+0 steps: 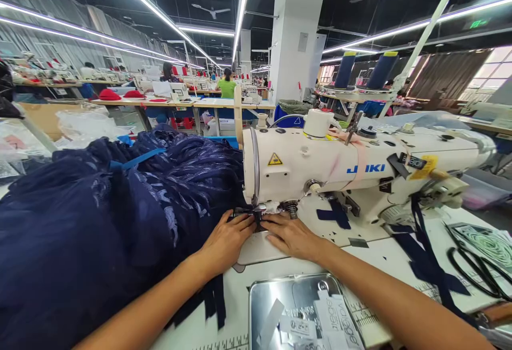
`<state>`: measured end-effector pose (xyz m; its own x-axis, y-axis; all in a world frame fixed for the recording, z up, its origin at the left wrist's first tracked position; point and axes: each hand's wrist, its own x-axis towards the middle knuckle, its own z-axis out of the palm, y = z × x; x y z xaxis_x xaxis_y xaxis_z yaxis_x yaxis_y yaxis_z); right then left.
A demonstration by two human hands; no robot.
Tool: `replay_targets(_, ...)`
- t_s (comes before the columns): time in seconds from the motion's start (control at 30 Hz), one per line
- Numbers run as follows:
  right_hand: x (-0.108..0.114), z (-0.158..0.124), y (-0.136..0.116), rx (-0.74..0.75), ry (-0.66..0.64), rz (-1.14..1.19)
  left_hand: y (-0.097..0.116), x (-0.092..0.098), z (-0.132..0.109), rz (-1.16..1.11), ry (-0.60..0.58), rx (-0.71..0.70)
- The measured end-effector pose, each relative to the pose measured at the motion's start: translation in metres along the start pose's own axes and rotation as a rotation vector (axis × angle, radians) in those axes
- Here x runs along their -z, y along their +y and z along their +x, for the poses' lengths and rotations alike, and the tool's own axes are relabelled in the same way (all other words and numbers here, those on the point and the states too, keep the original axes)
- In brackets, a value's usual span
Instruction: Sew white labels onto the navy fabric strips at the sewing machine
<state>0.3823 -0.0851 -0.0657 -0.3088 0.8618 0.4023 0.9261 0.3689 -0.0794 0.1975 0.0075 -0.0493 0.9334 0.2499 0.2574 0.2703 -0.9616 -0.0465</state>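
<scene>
A white sewing machine (312, 163) stands before me, its presser foot (259, 215) low over the metal bed (260, 248). My left hand (229, 239) lies left of the foot with its fingers stretched out flat toward the needle area. From the other side, my right hand (294, 238) reaches in, fingers extended and thumb apart. A small dark piece of fabric shows between both sets of fingertips, under the foot; most of it is hidden. Beside my left hand, a large heap of navy lace-patterned fabric (160, 195) spreads over the table's left side.
In front of me sits a metal tray (256, 286) with printed labels (334, 312). Black-handled scissors (476, 270), navy strips (424, 264) and a pale green coil of cord (488, 243) lie right. Navy thread cones (346, 70) stand behind the machine. People work farther back.
</scene>
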Motion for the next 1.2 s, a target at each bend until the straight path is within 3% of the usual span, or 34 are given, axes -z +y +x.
replay_targets(0.27, 0.002, 0.004, 0.007, -0.122, -0.094, 0.058, 0.003, 0.005, 0.008, 0.091, 0.04, 0.003)
replay_targets(0.47, 0.007, 0.009, -0.003, -0.19, -0.135, -0.173, 0.019, 0.011, 0.007, 0.353, 0.065, 0.195)
replay_targets(0.57, 0.016, 0.007, -0.009, -0.135, -0.171, -0.248, 0.019, 0.01, 0.009, 0.38, 0.075, 0.236)
replay_targets(0.73, 0.029, -0.006, -0.009, 0.048, -0.188, -0.231, 0.007, 0.005, 0.017, 0.316, 0.078, 0.172)
replay_targets(0.9, 0.023, -0.01, 0.0, 0.196, -0.131, -0.304, 0.001, 0.005, 0.021, 0.28, 0.053, 0.144)
replay_targets(1.2, 0.011, -0.007, 0.0, 0.238, -0.094, -0.354, -0.001, 0.004, 0.021, 0.287, 0.057, 0.133)
